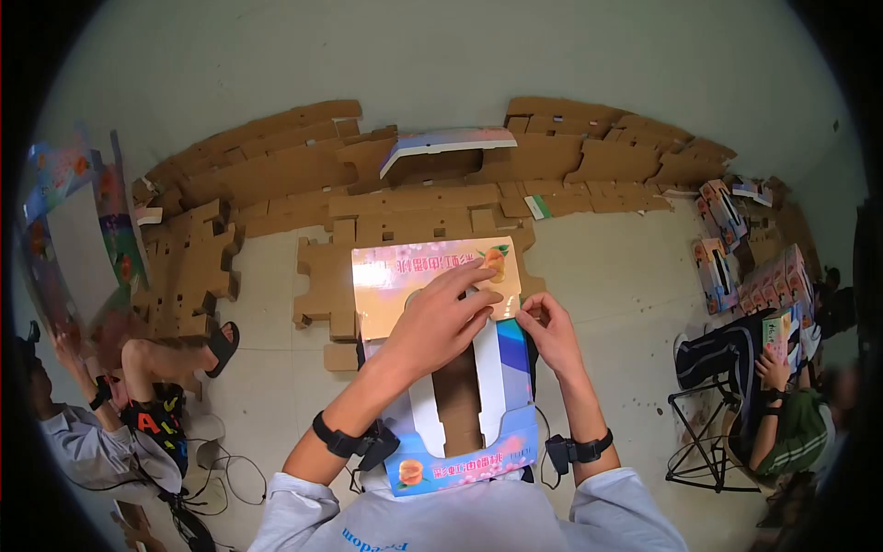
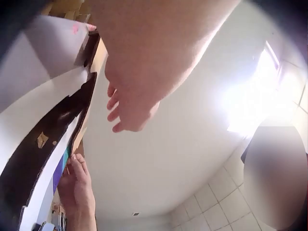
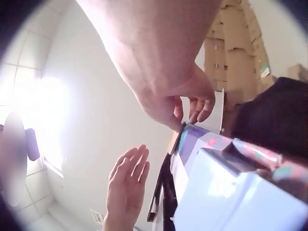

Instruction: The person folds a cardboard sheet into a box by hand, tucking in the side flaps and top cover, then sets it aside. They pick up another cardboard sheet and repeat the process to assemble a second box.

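A printed carton (image 1: 474, 465) with peach and blossom pictures rests on the lap, its long slot facing up and its peach-coloured end panel (image 1: 395, 290) at the far side. My left hand (image 1: 441, 322) lies over that panel, fingers extended toward its right part. At the panel's right corner, my right hand (image 1: 552, 340) pinches the edge between thumb and fingers. The right wrist view shows the right hand (image 3: 185, 103) at the carton's corner and the left hand (image 3: 127, 187) with fingers straight. In the left wrist view, the left hand (image 2: 134, 101) is above the carton's open slot (image 2: 43, 139).
Flat brown cardboard pieces (image 1: 414, 216) lie on the floor ahead and along the wall. A printed sheet (image 1: 451, 141) leans there. One seated person (image 1: 138, 414) is at the left, another (image 1: 782, 414) at the right beside finished-looking cartons (image 1: 773, 281). Cables (image 1: 216, 460) lie at the left.
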The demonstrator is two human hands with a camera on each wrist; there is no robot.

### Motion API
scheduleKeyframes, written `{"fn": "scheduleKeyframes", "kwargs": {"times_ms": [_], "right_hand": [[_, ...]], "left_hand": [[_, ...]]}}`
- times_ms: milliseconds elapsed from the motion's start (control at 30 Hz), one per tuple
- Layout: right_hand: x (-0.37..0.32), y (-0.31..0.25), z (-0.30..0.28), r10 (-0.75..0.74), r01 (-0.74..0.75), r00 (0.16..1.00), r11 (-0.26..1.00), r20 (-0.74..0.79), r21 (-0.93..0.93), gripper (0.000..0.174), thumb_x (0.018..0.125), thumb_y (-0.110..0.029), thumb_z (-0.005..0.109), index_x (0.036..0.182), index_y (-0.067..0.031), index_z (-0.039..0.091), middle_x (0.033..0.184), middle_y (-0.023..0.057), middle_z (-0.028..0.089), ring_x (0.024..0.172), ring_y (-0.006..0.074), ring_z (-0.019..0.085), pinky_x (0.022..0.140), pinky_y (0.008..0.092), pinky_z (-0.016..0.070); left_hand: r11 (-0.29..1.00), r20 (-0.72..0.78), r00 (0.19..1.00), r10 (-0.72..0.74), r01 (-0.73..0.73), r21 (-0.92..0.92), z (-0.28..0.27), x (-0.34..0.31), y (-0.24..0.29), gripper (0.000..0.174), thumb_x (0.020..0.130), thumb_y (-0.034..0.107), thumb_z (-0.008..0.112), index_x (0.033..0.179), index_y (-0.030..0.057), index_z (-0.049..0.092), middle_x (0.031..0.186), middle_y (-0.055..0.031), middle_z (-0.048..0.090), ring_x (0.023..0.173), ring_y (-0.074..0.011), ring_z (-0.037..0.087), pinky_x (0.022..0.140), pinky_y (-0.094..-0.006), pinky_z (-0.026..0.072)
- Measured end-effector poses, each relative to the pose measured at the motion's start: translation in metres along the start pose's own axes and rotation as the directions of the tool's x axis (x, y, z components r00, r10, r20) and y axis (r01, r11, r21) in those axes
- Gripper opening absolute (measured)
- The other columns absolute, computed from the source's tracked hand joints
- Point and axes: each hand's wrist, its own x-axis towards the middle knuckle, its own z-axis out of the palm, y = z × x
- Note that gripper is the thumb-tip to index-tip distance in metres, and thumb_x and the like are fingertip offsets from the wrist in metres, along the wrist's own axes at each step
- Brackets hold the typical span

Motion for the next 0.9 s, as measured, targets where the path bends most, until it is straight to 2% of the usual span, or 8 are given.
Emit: {"fn": "scheduleKeyframes", "kwargs": {"times_ms": [100, 167, 367, 467, 567, 600, 800, 900], "right_hand": [[0.005, -0.011, 0.0, -0.019, 0.019, 1.0, 0.997, -0.011, -0.071, 0.016, 0.099, -0.006, 0.075, 0.106, -0.0044, 0.061, 0.096, -0.0002, 0.066, 0.09, 0.0074, 0.063, 0.082, 0.0241, 0.0509], [0.008, -0.015, 0.006, -0.048, 0.046, 0.998, 0.998, -0.046, -0.044, 0.016, 0.098, -0.007, 0.075, 0.105, -0.0049, 0.061, 0.096, 0.0, 0.066, 0.09, 0.0077, 0.062, 0.081, 0.024, 0.0503], [0.041, 0.0, 0.021, -0.079, 0.091, 0.977, 0.995, -0.196, 0.05, 0.018, 0.101, -0.016, 0.076, 0.102, -0.0053, 0.062, 0.088, -0.0028, 0.06, 0.08, 0.0047, 0.054, 0.071, 0.0217, 0.0444], [0.044, 0.001, 0.028, -0.11, 0.106, 0.965, 0.994, -0.238, -0.033, 0.018, 0.101, -0.016, 0.076, 0.103, -0.0049, 0.062, 0.086, -0.0034, 0.058, 0.077, 0.0043, 0.052, 0.068, 0.0215, 0.0426], [0.039, -0.011, 0.023, -0.095, 0.09, 0.977, 0.995, -0.193, -0.036, 0.019, 0.101, -0.015, 0.076, 0.106, -0.0046, 0.061, 0.086, -0.0028, 0.059, 0.078, 0.0047, 0.054, 0.07, 0.0216, 0.0451], [0.038, -0.013, 0.02, -0.087, 0.084, 0.982, 0.996, -0.17, -0.025, 0.019, 0.101, -0.015, 0.076, 0.108, -0.0046, 0.061, 0.087, -0.0025, 0.059, 0.078, 0.0049, 0.054, 0.071, 0.0216, 0.0462], [0.024, -0.016, 0.011, 0.0, 0.0, 0.999, 1.0, -0.035, 0.011, 0.049, 0.105, -0.019, 0.071, 0.146, 0.0016, 0.056, 0.136, 0.0154, 0.066, 0.122, 0.0174, 0.065, 0.105, 0.0314, 0.05], [0.017, 0.009, 0.015, 0.165, -0.167, 0.986, 0.957, 0.029, 0.238, 0.059, 0.11, -0.023, 0.062, 0.16, 0.0019, 0.044, 0.155, 0.0174, 0.056, 0.141, 0.0207, 0.054, 0.118, 0.0343, 0.0406]], "left_hand": [[0.976, -0.136, 0.966, -0.219, 0.217, -0.025, -0.019, -0.014, -0.009, 0.02, 0.096, 0.005, 0.069, 0.116, 0.0033, 0.072, 0.135, -0.0141, 0.068, 0.134, -0.0397, 0.06, 0.108, -0.0472, 0.0523], [0.876, -0.292, 0.953, -0.083, 0.21, 0.435, -0.043, -0.011, -0.023, 0.019, 0.098, 0.006, 0.066, 0.116, 0.0008, 0.072, 0.132, -0.0163, 0.069, 0.132, -0.0401, 0.061, 0.108, -0.0481, 0.0512], [0.855, -0.356, 0.913, -0.198, 0.338, 0.393, -0.024, -0.03, -0.051, 0.022, 0.104, 0.008, 0.059, 0.119, 0.0006, 0.073, 0.127, -0.0162, 0.07, 0.131, -0.034, 0.06, 0.109, -0.0458, 0.0493], [0.903, -0.321, 0.847, -0.423, 0.426, -0.065, -0.028, -0.036, -0.07, 0.033, 0.11, 0.018, 0.053, 0.137, 0.005, 0.068, 0.141, -0.0129, 0.066, 0.135, -0.027, 0.058, 0.114, -0.0423, 0.0456], [0.521, -0.202, 0.611, -0.766, 0.405, -0.751, -0.03, -0.052, -0.075, 0.047, 0.115, 0.032, 0.045, 0.156, 0.01, 0.053, 0.164, -0.0142, 0.048, 0.155, -0.0292, 0.04, 0.125, -0.0397, 0.0341], [0.428, -0.073, 0.596, -0.799, 0.48, -0.765, -0.035, -0.058, -0.068, 0.062, 0.117, 0.045, 0.037, 0.169, 0.0123, 0.032, 0.175, -0.0114, 0.031, 0.161, -0.0259, 0.029, 0.13, -0.0374, 0.0246], [0.488, -0.077, 0.672, -0.737, 0.45, -0.748, -0.014, -0.102, -0.076, 0.078, 0.114, 0.053, 0.043, 0.172, 0.0073, 0.019, 0.177, -0.0153, 0.026, 0.164, -0.0293, 0.023, 0.132, -0.0379, 0.0197], [0.523, -0.058, 0.722, -0.689, 0.441, -0.729, -0.016, -0.103, -0.076, 0.075, 0.115, 0.047, 0.046, 0.172, 0.0071, 0.021, 0.177, -0.0164, 0.026, 0.163, -0.029, 0.024, 0.131, -0.0386, 0.0207]]}}
